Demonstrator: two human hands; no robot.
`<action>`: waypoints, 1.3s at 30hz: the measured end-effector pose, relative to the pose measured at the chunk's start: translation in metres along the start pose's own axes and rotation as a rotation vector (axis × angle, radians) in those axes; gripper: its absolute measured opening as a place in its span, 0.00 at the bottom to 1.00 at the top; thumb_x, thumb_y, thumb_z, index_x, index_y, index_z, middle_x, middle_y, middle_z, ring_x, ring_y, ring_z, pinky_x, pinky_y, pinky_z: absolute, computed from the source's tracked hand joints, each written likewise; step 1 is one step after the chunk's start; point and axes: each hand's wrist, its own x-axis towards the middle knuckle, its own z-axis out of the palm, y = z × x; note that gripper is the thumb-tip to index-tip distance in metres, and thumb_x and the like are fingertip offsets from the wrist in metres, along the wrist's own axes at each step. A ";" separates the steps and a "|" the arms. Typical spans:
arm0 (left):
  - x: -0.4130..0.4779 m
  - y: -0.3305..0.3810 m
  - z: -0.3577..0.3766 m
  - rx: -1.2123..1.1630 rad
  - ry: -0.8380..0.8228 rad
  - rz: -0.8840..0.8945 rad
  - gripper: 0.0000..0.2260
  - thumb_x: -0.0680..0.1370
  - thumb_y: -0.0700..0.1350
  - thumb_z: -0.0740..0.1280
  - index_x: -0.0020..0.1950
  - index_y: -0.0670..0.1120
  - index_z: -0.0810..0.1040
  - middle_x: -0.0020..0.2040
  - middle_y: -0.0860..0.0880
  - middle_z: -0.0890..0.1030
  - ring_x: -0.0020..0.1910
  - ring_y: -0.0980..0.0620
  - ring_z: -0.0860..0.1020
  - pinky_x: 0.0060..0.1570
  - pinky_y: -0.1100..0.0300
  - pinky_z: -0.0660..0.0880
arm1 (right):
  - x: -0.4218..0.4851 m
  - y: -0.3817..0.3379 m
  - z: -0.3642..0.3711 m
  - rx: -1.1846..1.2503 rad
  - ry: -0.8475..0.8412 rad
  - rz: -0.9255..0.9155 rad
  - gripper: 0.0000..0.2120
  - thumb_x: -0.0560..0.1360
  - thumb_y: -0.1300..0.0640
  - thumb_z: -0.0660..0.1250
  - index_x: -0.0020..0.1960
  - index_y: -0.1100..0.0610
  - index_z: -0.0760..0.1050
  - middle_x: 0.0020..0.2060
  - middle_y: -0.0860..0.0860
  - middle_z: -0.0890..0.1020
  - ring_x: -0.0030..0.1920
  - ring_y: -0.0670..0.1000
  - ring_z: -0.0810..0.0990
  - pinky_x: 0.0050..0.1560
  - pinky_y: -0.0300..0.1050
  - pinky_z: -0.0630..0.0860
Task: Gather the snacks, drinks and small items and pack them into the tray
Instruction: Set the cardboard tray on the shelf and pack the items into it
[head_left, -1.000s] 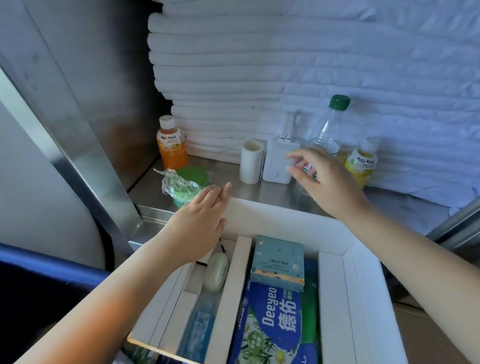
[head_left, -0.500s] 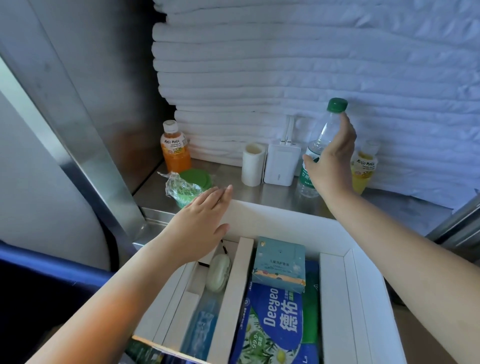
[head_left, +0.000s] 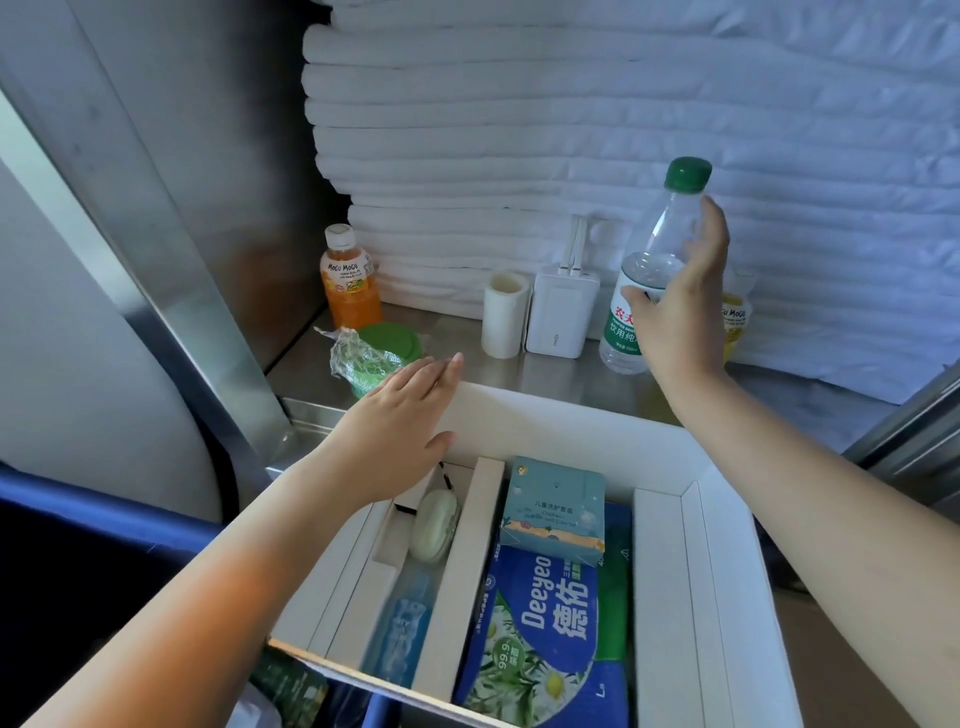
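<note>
My right hand (head_left: 680, 306) grips a clear water bottle (head_left: 631, 291) with a green cap, tilted, its base close to the steel shelf (head_left: 550, 374). My left hand (head_left: 400, 415) lies flat with straight fingers on the far left rim of the white tray (head_left: 571, 415). In the tray lie a blue Deeyeo wipes pack (head_left: 540, 618), a teal box (head_left: 553, 504), a pale green case (head_left: 435, 525) and a blue packet (head_left: 400, 629). On the shelf stand an orange juice bottle (head_left: 349, 280), a yellow juice bottle (head_left: 735, 322) behind my right hand, and a green wrapped cup (head_left: 371, 358).
A white paper roll (head_left: 503, 314) and a white power bank (head_left: 562, 314) with cables stand at the back of the shelf. Stacked white towels (head_left: 571, 130) fill the wall behind. A steel post (head_left: 171, 270) slants at the left. The tray's right compartment (head_left: 660, 597) holds nothing.
My right hand reached the water bottle, closed round it and has tipped it up and to the right. My left hand has stayed on the tray rim.
</note>
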 end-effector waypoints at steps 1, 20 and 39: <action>0.000 0.000 0.000 0.000 -0.001 0.001 0.33 0.81 0.53 0.55 0.77 0.46 0.37 0.77 0.50 0.49 0.76 0.53 0.45 0.71 0.61 0.42 | -0.002 -0.003 -0.004 0.019 -0.005 -0.013 0.42 0.68 0.69 0.71 0.75 0.54 0.52 0.72 0.53 0.62 0.70 0.50 0.65 0.69 0.47 0.66; -0.001 0.000 -0.001 -0.002 -0.024 -0.010 0.33 0.81 0.52 0.56 0.77 0.46 0.38 0.77 0.50 0.50 0.76 0.53 0.46 0.72 0.59 0.46 | -0.048 -0.063 -0.067 0.162 -0.293 -0.317 0.43 0.69 0.63 0.74 0.74 0.46 0.53 0.72 0.46 0.63 0.71 0.45 0.64 0.64 0.34 0.66; -0.001 -0.005 0.000 -0.111 -0.033 -0.036 0.28 0.82 0.46 0.54 0.78 0.48 0.43 0.78 0.51 0.51 0.75 0.56 0.45 0.69 0.64 0.42 | -0.069 -0.057 -0.088 -0.155 -1.000 -0.410 0.43 0.73 0.54 0.70 0.73 0.31 0.44 0.69 0.27 0.54 0.62 0.33 0.66 0.49 0.24 0.69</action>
